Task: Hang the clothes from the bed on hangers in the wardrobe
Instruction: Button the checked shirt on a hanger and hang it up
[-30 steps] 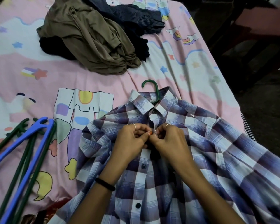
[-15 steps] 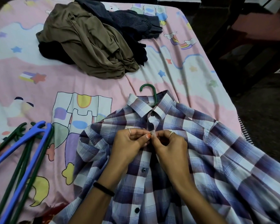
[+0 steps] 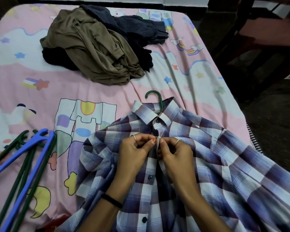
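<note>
A blue and white plaid shirt (image 3: 208, 158) lies front up on the bed (image 3: 90, 91). A green hanger (image 3: 155, 99) sits inside it, with only the hook showing above the collar. My left hand (image 3: 134, 153) and my right hand (image 3: 174, 153) meet at the shirt's front placket just below the collar. Each pinches one edge of the placket between thumb and fingers. Buttons show lower down the placket. A pile of brown and dark clothes (image 3: 97, 51) lies at the far side of the bed.
Spare hangers lie at the bed's left edge: a blue hanger (image 3: 23, 161) on top of several dark green hangers (image 3: 32, 178). The bed's right edge drops to a dark floor (image 3: 274, 131). A reddish chair (image 3: 266, 30) stands at the far right.
Both hands stay pinched together on the placket. The view has tilted slightly, so the shirt and hands sit a little lower in the frame.
</note>
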A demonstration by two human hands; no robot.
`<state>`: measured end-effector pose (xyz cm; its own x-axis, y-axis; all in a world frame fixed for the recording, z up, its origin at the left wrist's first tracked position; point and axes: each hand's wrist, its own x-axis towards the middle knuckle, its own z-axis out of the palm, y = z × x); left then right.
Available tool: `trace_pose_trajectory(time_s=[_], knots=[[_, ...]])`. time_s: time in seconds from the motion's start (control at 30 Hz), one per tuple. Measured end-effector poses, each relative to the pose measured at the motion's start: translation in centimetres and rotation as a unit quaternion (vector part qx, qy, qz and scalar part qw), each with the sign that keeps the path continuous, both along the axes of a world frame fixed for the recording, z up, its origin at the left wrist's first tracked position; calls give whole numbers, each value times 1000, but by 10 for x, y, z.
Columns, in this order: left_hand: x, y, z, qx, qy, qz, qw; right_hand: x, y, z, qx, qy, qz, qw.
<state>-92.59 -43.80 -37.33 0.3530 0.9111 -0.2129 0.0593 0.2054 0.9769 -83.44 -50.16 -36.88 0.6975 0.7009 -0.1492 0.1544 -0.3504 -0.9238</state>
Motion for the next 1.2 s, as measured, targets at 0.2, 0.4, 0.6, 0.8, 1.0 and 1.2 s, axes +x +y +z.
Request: trace_pose_trajectory(time_s=[0.2,0.4,0.6,0.8,1.0,1.2], knots=[[-1,3,-6,-12,17,-1,1000,2,3,1,-21,-4,24,999],[1,3,-10,-50,-2,13,999,3,11,5,-33,-62,56,996],[3,0,-2,-68,-56,20,996,0,11,4,-11,-148,81,986],[5,0,-8,-52,-27,49,997,-7,2,-13,73,-226,66,969],[9,-2,-10,-101,-70,75,990,-6,-1,-20,124,-221,59,966],[10,-2,-10,-131,-107,82,982,-3,4,-9,108,109,22,988]])
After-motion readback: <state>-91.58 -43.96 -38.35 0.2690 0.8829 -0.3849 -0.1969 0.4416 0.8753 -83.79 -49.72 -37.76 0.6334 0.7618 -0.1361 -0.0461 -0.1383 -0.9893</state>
